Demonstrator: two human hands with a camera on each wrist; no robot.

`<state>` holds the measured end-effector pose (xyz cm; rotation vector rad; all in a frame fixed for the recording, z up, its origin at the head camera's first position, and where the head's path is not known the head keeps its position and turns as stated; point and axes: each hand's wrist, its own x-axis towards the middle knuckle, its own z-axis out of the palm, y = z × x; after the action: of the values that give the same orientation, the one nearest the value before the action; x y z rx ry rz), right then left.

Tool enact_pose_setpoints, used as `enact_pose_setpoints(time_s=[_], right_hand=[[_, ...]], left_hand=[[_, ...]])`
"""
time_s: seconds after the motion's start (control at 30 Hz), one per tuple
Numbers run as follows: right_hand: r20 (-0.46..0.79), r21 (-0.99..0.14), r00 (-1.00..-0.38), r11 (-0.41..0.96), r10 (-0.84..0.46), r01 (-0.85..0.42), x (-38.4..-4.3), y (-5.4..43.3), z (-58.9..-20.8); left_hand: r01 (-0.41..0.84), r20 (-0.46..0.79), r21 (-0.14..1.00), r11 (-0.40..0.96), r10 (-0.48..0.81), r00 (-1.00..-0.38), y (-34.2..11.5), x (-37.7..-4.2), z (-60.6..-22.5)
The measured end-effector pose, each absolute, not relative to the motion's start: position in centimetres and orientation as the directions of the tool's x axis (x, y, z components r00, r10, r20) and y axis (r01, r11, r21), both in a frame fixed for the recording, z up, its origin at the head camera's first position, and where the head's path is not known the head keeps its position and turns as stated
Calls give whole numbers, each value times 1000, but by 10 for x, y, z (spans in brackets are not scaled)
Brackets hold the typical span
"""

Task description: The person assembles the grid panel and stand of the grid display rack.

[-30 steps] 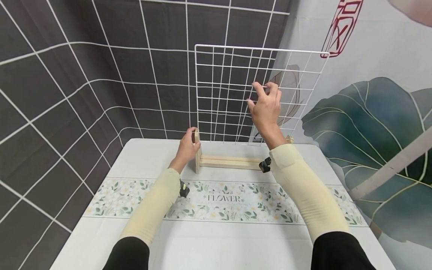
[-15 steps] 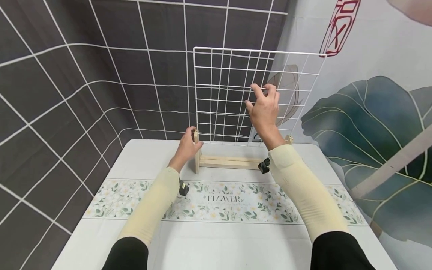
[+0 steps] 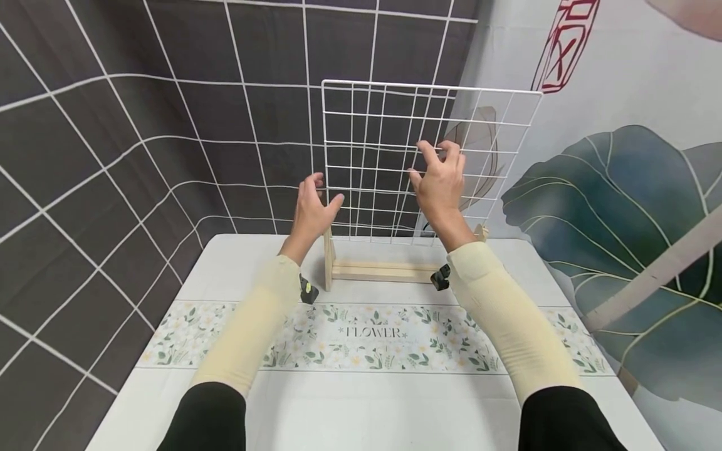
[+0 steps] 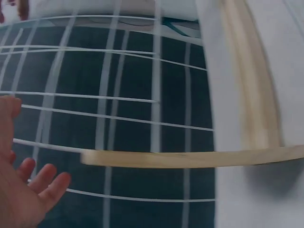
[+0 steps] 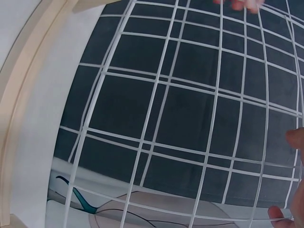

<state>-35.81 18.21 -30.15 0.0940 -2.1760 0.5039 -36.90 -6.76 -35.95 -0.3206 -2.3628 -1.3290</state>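
A white wire grid panel stands upright at the back of the table, its lower edge by a pale wooden stand. My right hand holds the grid's middle wires with bent fingers; only parts of its fingers show at the right wrist view's edge. Beside the grid's left edge is my left hand, above the stand's left post. In the left wrist view the fingers of the left hand are spread, away from the wooden post. Behind my right forearm shows the top of the right post.
White cloth covers the table, with a floral band printed "FLOWER" across it. A dark curtain with white lines hangs behind and to the left. A pale cloth with a large leaf print hangs at the right.
My left hand has let go of the left post's top and risen to beside the grid's left edge. The right hand stays on the grid, which has barely shifted.
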Motion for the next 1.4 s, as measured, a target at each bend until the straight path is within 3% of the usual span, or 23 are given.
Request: enact_pose_setpoints(time_s=[0.3,0.6,0.97,1.4], right_hand=[[778,-329,-617,913,118,-241,-357,185,-302],[775,-325,-621,916,116,-234,-353,183,-302],[786,-311,-609,920,108,-238,-354,181,-301],[763,-290,-642,927,74,-237,-348,187,-302]], left_hand=[[424,522,734,530,-41,-852,-52,-364,-304],[342,518,695,632,-111,-848,-33,-363,-271],[193,469,693,694,-231,-853,-18,-366,-257],[183,485,687,704,-256,-836,-13,-369,-256]])
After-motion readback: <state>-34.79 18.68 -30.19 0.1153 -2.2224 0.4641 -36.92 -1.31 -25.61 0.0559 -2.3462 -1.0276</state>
